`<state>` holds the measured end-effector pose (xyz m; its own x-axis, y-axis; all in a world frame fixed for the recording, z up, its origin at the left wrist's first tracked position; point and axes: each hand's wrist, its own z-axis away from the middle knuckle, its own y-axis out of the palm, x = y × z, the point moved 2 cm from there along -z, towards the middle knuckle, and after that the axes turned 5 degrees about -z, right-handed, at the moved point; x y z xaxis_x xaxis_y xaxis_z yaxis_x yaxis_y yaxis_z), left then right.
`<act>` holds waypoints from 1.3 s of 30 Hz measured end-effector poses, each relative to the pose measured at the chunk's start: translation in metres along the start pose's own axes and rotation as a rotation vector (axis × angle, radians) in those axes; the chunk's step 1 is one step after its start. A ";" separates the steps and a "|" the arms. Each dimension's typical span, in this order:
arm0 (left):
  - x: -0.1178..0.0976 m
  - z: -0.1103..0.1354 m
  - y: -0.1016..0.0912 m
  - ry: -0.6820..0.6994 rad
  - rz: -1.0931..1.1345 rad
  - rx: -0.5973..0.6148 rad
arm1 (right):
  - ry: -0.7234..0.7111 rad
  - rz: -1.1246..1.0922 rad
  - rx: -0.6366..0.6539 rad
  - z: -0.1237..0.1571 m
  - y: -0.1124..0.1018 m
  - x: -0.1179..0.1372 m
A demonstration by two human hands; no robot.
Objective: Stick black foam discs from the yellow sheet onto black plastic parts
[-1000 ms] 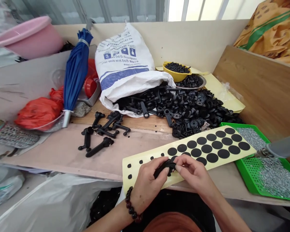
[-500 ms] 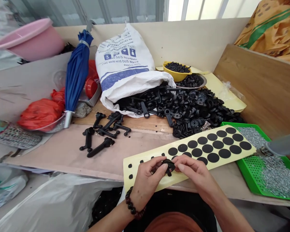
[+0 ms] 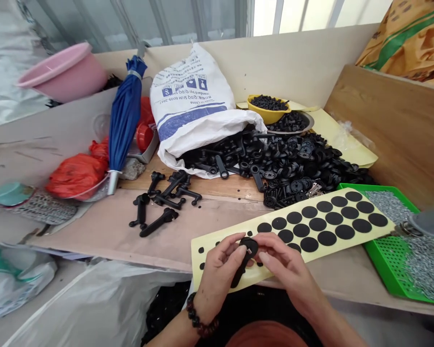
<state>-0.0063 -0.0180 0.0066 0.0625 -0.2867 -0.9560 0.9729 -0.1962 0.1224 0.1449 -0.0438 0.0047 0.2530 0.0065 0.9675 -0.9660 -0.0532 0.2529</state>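
Observation:
My left hand (image 3: 219, 265) grips a black plastic crank handle (image 3: 249, 246) with a round head, its arm pointing down toward me. A small metal piece shows in the head. The fingers of my right hand (image 3: 284, 258) close on the right edge of that head. Under both hands lies a pale yellow sheet (image 3: 320, 251) with rows of large black round stickers (image 3: 345, 232) and smaller black dots along its left part. Several black crank handles (image 3: 159, 222) lie on the table to the left of my hands.
Behind the sheet, black plastic parts (image 3: 300, 164) spill from a white woven sack (image 3: 191, 96). A green basket (image 3: 383, 274) of small metal pieces stands right. A yellow bowl (image 3: 269, 114), blue umbrella (image 3: 126, 111), red bag (image 3: 75, 176) and pink basin (image 3: 65, 72) sit around the back and left.
The crank handle has turned between my hands, so its round head now faces up and its arm shows below. The view has shifted slightly.

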 end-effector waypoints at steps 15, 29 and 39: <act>-0.006 0.005 0.007 -0.042 0.069 0.076 | -0.276 0.333 -0.014 -0.003 0.015 0.005; -0.002 0.065 -0.157 0.090 -1.405 -0.109 | -0.316 1.069 0.055 -0.006 -0.032 0.009; -0.006 0.001 0.022 0.714 -1.454 0.270 | -0.396 1.448 -0.031 -0.014 -0.039 -0.014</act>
<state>0.0147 -0.0215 0.0151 -0.6560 0.7233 -0.2158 0.2435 -0.0678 -0.9675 0.1781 -0.0276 -0.0186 -0.9037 -0.2952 0.3103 -0.3851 0.2433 -0.8902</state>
